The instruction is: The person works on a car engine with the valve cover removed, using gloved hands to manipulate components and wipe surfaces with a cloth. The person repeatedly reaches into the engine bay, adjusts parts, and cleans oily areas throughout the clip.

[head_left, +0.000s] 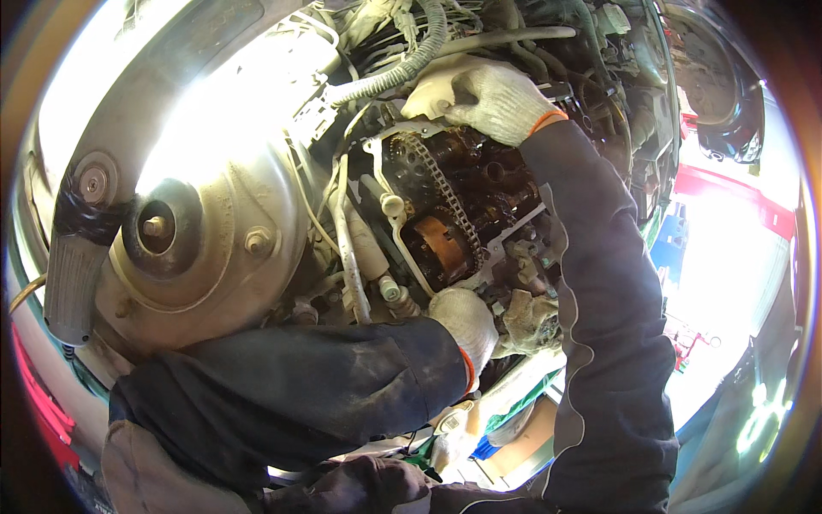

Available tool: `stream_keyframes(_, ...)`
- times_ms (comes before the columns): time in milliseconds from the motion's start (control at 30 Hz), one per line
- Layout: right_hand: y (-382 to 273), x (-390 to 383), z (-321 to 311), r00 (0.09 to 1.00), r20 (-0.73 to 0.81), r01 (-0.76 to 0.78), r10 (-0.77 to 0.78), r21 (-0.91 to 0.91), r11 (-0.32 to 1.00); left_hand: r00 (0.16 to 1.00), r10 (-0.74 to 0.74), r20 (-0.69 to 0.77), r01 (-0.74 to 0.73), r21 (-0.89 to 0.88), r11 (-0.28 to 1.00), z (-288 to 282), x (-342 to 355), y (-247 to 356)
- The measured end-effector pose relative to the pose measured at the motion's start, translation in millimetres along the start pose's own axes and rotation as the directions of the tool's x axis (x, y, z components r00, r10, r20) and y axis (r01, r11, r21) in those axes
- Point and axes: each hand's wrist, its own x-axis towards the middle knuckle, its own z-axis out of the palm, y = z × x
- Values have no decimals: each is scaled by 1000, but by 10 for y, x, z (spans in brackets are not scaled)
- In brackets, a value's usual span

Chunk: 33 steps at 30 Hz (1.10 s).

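Observation:
An engine lies open before me, its oily brown inside (505, 184) bare and a timing chain (441, 180) running down its left part. A copper-brown curved part (445, 244) sits beside the lower chain. At the engine's far edge my right hand (505, 103), in a whitish knit glove with an orange cuff, is curled against a pale, cloth-like piece (428, 86); its thumb shows, the other fingertips are hidden. My left hand (467, 317), gloved alike, rests at the near edge of the engine below the chain. Its fingers are turned away, so their grip is hidden.
A work lamp (81, 231) glares at the left above a round strut mount (158, 223). A corrugated hose (398, 73) and wiring cross the far side. Pale pipes (347, 248) run left of the engine. A dirty rag-like bundle (527, 321) lies right of my left hand.

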Motion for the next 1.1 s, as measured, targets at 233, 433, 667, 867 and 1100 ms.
stream_keyframes(233, -53, 83, 62, 999, -35, 41, -36, 156, 987, 981, -51, 189, 55, -17, 998, -51, -45, -13)
stream_keyframes(433, -62, 191, 16, 996, 77, 42, -49, 83, 996, 997, -24, 71, 24, 3, 1000, 83, 26, -27)
stream_keyframes(667, -258, 249, 138, 996, 67, 39, -50, 157, 987, 995, 22, -94, -21, 9, 1000, 74, -49, -62)
stream_keyframes(867, -372, 226, 114, 993, 79, 81, -84, 49, 996, 990, 24, -142, -19, 39, 999, 133, -30, -80)
stream_keyframes(1100, -360, 223, 116, 993, 60, 93, -98, 78, 993, 998, 13, -60, -13, 1, 1000, 128, -23, -91)
